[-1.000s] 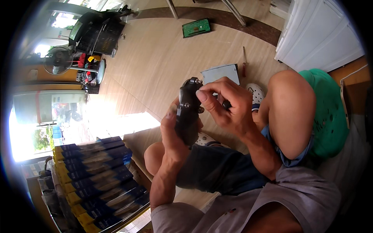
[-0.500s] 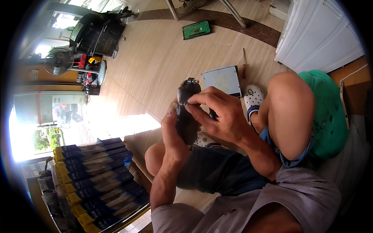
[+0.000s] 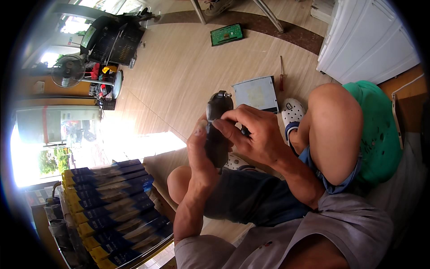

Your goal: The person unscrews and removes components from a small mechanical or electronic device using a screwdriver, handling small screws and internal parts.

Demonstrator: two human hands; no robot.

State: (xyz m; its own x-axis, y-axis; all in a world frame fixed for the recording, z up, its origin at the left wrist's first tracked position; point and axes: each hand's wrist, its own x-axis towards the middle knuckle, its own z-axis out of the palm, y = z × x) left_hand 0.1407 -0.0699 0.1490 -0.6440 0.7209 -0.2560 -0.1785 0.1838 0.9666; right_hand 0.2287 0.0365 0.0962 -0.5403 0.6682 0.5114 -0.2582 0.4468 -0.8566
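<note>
My left hand point(image 3: 200, 152) is closed around a dark oblong metal part point(image 3: 218, 150), holding it upright over my lap. A small shiny stud point(image 3: 228, 94) sticks out at the part's upper end. Thumb and forefinger of my right hand point(image 3: 262, 134) pinch at the part's upper middle. Whatever lies between those fingertips is too small to make out. A short black piece point(image 3: 245, 131) shows under the curled fingers of that hand; the rest of it is hidden.
On the floor ahead lie a flat grey metal panel point(image 3: 255, 93), a red-handled screwdriver point(image 3: 281, 83) and a green circuit board point(image 3: 226, 34). Boxes in blue and yellow point(image 3: 112, 210) fill a rack at left. A fan point(image 3: 68, 71) stands far left, a white cabinet point(image 3: 367, 40) at right.
The dark part and both hands have shifted very slightly to the right, with the part turned a little. My right fingertips stay at its upper middle.
</note>
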